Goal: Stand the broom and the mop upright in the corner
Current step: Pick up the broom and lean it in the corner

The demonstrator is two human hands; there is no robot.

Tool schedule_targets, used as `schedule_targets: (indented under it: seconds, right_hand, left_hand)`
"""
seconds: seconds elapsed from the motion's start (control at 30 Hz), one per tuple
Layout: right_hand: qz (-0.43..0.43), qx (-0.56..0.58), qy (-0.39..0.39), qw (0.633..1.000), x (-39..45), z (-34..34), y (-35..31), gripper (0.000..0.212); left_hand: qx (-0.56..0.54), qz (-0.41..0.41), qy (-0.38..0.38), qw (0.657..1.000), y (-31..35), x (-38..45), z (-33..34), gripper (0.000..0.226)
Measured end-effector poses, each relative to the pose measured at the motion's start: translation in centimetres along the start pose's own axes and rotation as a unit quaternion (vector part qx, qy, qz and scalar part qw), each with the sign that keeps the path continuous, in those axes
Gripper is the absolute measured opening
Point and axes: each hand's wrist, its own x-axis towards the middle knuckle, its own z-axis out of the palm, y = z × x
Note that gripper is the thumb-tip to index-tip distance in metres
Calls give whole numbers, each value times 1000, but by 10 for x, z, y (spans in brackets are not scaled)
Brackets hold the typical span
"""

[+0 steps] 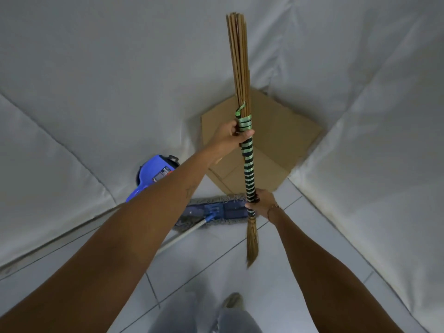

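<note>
A stick broom (240, 68) with a green-and-black wrapped handle is held nearly upright in the middle of the view. Its thin brush end hangs just above the tiled floor. My left hand (231, 134) grips the wrapped part high up. My right hand (263, 204) grips it lower, close to the brush end. A flat mop lies on the floor behind the broom: its blue head (216, 210) rests near the corner and its pale pole (182, 236) runs toward me under my left arm.
A closed cardboard box (276, 140) fills the corner where two white cloth-covered walls (96, 80) meet. A blue dustpan (156, 174) lies by the left wall. My feet (233, 301) stand on the white tiles.
</note>
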Motion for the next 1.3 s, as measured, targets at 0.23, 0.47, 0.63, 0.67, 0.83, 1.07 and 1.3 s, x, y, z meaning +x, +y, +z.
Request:
schedule_targets:
  seconds: [0.23,0.47,0.63,0.67,0.83,1.07,1.3]
  right_hand:
    - [-8,-5,18,1000,61,-58,11,31]
    - [1,16,17,1000,157,-102,11,26]
    - [8,25,36,999,234,-148,8,21]
    - [5,29,39,999,248,-156,5,20]
    - [-15,26,24,999,313,-184,-3,17]
    - [-19,46,-27,998,439,-217,-4,32]
    - [8,67,-60,996,609,-257,19,36]
  left_hand:
    - [-11,24,31,999,15,80,36,40]
    - [-21,29,39,999,13,188,41,43]
    - [-6,37,33,999,23,276,42,40]
    - [-5,36,35,999,25,292,41,40]
    - [7,30,62,998,33,355,39,38]
    - [17,6,110,994,12,474,30,32]
    - [52,-37,138,988,-51,639,11,26]
